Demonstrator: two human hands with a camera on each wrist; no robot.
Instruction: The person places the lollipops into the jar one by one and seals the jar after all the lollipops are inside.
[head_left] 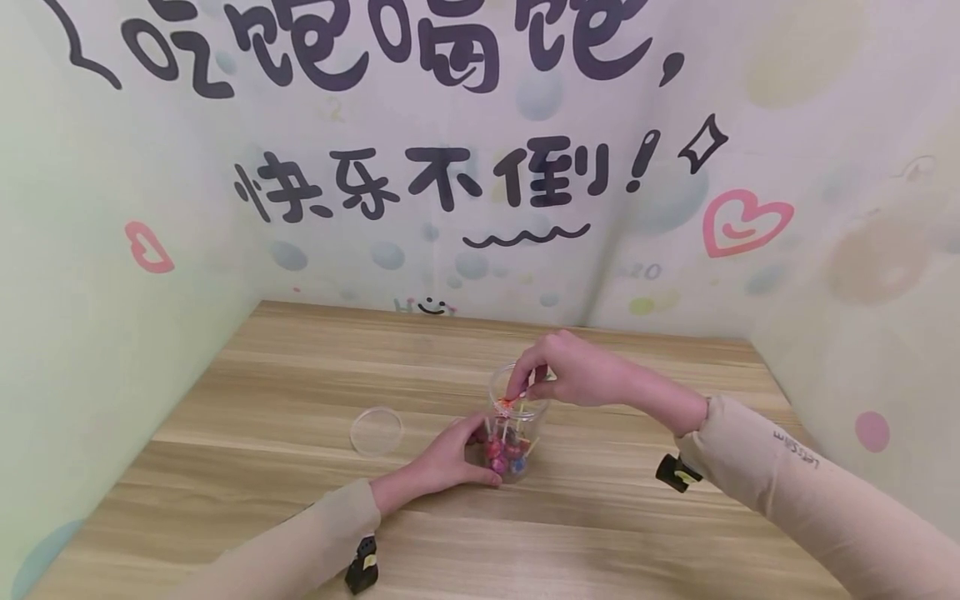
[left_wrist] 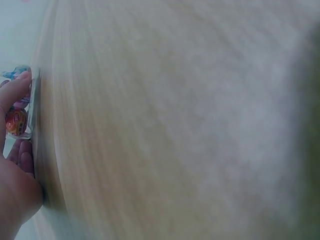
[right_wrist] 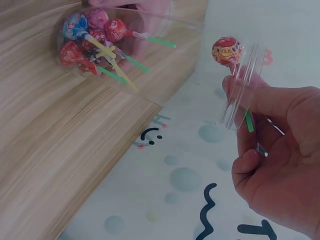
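A clear plastic jar [head_left: 534, 427] stands upright on the wooden table, with several wrapped lollipops [right_wrist: 92, 37] in its lower part, their sticks pointing up. My left hand [head_left: 442, 460] holds the jar low on its left side, thumb in front and fingers round the back. At the jar's mouth, my right hand [head_left: 581, 368] pinches the stick of one lollipop [right_wrist: 226, 50] in an orange and red wrapper. This lollipop hangs head down just inside the rim, above the others. In the left wrist view, the thumb and fingers [left_wrist: 25, 156] lie about the jar's base.
A round clear lid [head_left: 377, 431] lies flat on the table [head_left: 300, 375] to the left of the jar. Behind the table rises a printed wall [head_left: 450, 275] with dark lettering, and more walls flank both sides.
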